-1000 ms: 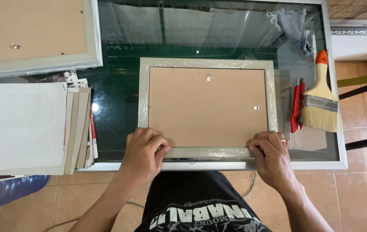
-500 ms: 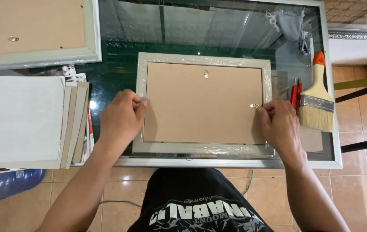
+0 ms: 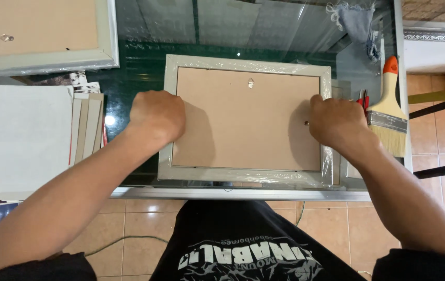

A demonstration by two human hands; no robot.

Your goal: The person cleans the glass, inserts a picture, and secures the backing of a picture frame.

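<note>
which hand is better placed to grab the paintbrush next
Right. The right hand rests on the right edge of the picture frame, with the paintbrush lying just beyond it on the glass table. The left hand presses the frame's far left edge.

bare forearms, black shorts with white print, no sleeves showing

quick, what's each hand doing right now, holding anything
Left hand: closed, fingers curled on the left edge of the picture frame.
Right hand: closed, fingers curled on the frame's right edge.
</note>
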